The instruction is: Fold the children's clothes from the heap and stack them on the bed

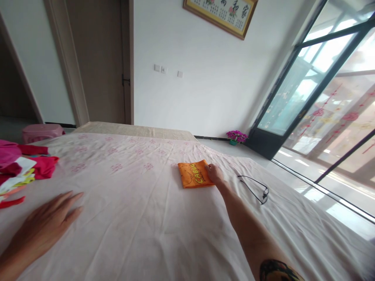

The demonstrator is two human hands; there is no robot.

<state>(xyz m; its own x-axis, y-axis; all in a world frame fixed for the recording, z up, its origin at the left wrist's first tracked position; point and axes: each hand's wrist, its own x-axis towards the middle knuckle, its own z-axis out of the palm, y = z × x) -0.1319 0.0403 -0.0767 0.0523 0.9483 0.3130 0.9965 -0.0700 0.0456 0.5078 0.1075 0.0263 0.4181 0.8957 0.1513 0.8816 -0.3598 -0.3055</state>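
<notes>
A folded orange garment [191,174] with yellow lettering and a dark line drawing lies flat on the pale sheet. My right hand [215,173] is at its right edge, with the fingers closed on the cloth and partly hidden. Over the sheet at the lower left, my left hand [55,212] is stretched out with nothing in it. Beyond that hand, at the left edge, sits a loose pile of pink, red, white and yellow clothes [45,167].
Black-framed glasses [265,191] lie on the bedsheet [140,222], right of my right forearm. A pink stool [43,132] stands behind the clothes. Purple flowers in a green pot [236,136] are on the floor near the glass door [281,109].
</notes>
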